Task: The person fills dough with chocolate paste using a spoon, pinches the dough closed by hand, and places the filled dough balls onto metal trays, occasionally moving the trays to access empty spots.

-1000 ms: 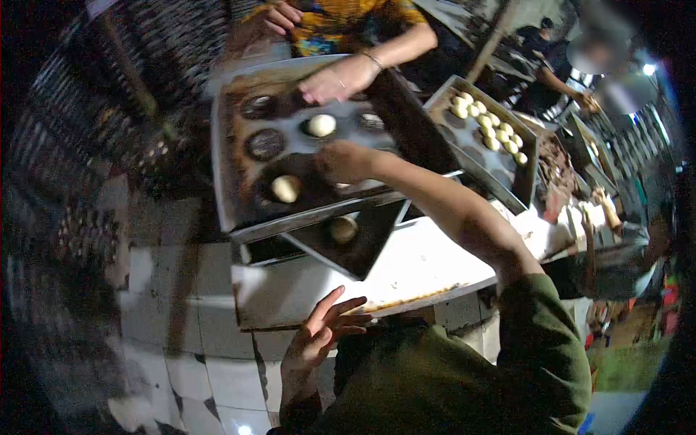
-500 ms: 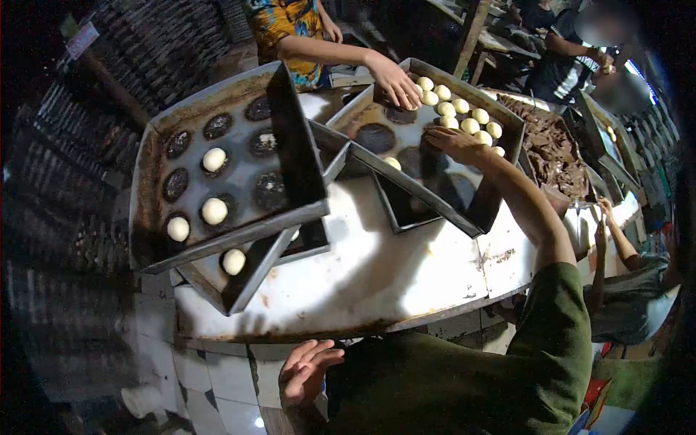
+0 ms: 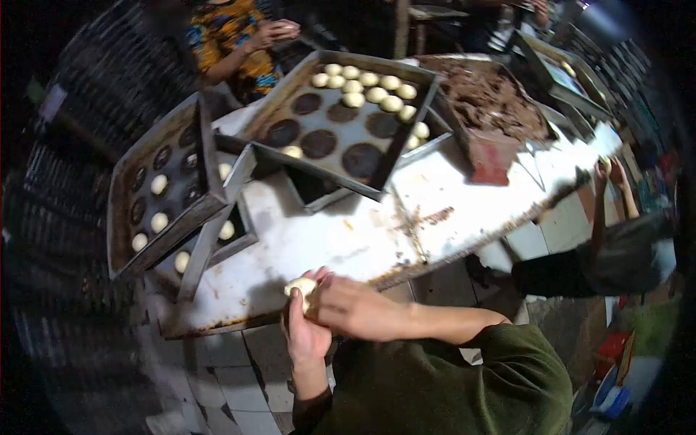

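A pale dough ball (image 3: 299,287) rests in my left hand (image 3: 308,337), whose thumb and fingers close round it in front of my body, over the table's near edge. My right hand (image 3: 359,310) reaches across from the right and lies against the left hand beside the dough; motion blurs its fingers, and their grip on the dough is hidden. Beyond them, a metal tray (image 3: 254,139) carries a cluster of dough balls (image 3: 353,86) along its far and right sides.
At left, another tray (image 3: 119,196) with a few dough balls sits over a lower tray (image 3: 190,279). A container of brown filling (image 3: 486,94) stands at back right. Across the white table (image 3: 319,239) is a person in a patterned shirt (image 3: 235,40); another person's hands (image 3: 611,172) are at right.
My right hand has left the far tray and come back to my left hand, where a dough ball now shows. The person opposite has withdrawn their hand from that tray. My view has shifted rightward.
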`<move>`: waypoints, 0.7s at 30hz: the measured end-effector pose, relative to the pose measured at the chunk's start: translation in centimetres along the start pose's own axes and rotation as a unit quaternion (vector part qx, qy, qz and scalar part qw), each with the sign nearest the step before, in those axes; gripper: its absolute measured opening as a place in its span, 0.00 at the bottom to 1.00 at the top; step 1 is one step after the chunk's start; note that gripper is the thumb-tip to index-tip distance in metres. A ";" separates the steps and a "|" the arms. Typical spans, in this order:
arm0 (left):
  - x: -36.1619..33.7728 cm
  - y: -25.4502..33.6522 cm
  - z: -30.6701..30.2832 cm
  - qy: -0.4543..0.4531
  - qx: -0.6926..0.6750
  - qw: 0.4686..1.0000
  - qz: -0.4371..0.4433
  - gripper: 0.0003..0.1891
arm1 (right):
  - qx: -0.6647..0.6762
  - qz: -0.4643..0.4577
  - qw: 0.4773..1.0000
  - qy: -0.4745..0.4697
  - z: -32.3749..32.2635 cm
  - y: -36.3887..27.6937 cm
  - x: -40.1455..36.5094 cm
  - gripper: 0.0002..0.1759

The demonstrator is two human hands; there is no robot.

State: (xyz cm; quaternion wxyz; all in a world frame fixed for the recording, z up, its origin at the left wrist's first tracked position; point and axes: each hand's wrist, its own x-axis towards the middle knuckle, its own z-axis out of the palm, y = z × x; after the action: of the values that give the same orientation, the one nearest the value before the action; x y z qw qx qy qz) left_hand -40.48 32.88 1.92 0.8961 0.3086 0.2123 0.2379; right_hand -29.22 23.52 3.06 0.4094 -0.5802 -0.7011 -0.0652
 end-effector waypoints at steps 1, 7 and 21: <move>-0.3 -1.1 -0.9 0.041 0.041 0.998 0.013 0.21 | -0.031 -0.031 0.999 -0.001 -0.3 -1.6 -1.2 0.08; -6.4 -14.2 4.9 0.001 -0.028 0.998 0.051 0.18 | 0.086 0.261 0.941 0.197 -4.1 -2.6 -6.5 0.10; -0.1 -22.8 11.6 -0.131 0.021 0.967 -0.216 0.26 | -0.469 0.492 0.667 0.307 -26.8 26.1 -30.4 0.27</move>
State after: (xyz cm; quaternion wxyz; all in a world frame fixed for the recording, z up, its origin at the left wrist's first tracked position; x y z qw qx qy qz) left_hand -27.74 11.67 -4.63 0.9398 0.3021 0.1597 -0.0085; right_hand 6.51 -6.42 -9.10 0.2481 -0.9033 -0.0258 -0.3490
